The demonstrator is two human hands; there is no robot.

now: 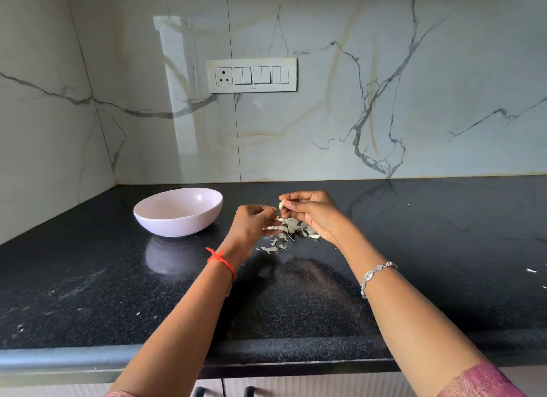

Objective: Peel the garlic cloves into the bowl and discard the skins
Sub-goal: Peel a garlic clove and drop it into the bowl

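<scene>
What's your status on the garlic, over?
Right hand pinches garlic clove, left hand close beside it, grip unclear. Skins piled on counter below. Bowl to the left, path clear.

1. The bowl (177, 211), left of the left hand (253, 228), is pale pinkish-lilac with faint fine speckles.
2. The garlic clove (282, 203) at the fingertips of the right hand (315, 214) is creamy white.
3. The skins (291, 226) under and between both hands are off-white with greyish tints.
4. The table (414, 248) beneath the hands is glossy black, finely speckled with grey.
5. The thread (222, 260) on the left wrist is bright red; the bracelet (377, 273) on the right wrist is silver.
6. The wall (384, 115) beyond the hands is white and marble-patterned, with dark grey veins and tan streaks; its switch plate (251, 75) is off-white.
7. The sleeve (479, 380) far back along the right arm is dusty pink with fine ribs.
</scene>
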